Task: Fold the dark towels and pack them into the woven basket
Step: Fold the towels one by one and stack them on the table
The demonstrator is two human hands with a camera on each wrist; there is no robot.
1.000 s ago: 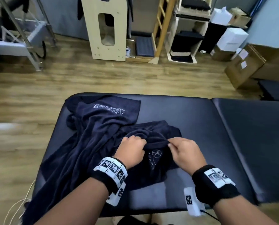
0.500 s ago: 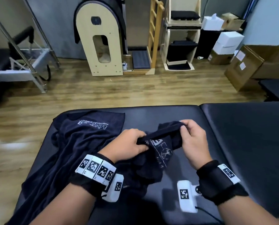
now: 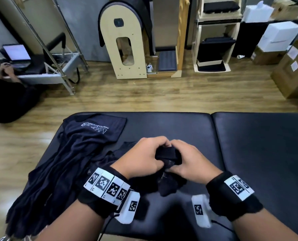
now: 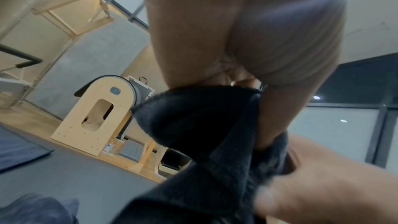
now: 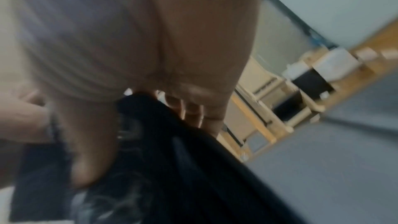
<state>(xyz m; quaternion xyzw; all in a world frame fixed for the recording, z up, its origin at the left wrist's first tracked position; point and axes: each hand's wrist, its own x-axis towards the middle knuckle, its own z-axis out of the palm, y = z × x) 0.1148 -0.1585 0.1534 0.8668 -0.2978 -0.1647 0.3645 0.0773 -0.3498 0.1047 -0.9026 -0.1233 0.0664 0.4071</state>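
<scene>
Left hand: left hand, centre of the head view, fingers curled around the small dark terry towel bunched between both hands; the left wrist view shows the same cloth pinched at the fingertips.
Right hand: right hand just beside the left, knuckles nearly touching it, fingers and thumb clenched on the other side of that bundle; the blurred right wrist view shows the dark fabric under its fingers.
Held towel: lifted above the black padded vinyl bench; its loose lower part hangs down crumpled toward the lower centre of the frame. No neat fold is visible.
Second towel: a larger dark navy towel with white lettering lies rumpled over the left end of the bench, one end trailing off the lower left edge. Neither hand touches it.
Basket: no woven basket appears in any view.
Progress, judged: early. Nothing looks folded, nothing packed. The small towel seems to be mid-gather, likely hunting for corners or an edge.
Left to do: flatten and fold the held towel, fold the large one, find the basket, pack both.
Surroundings: wooden arched exercise barrel at upper centre; cardboard boxes at upper right; another person's hand at a laptop at upper left.
</scene>
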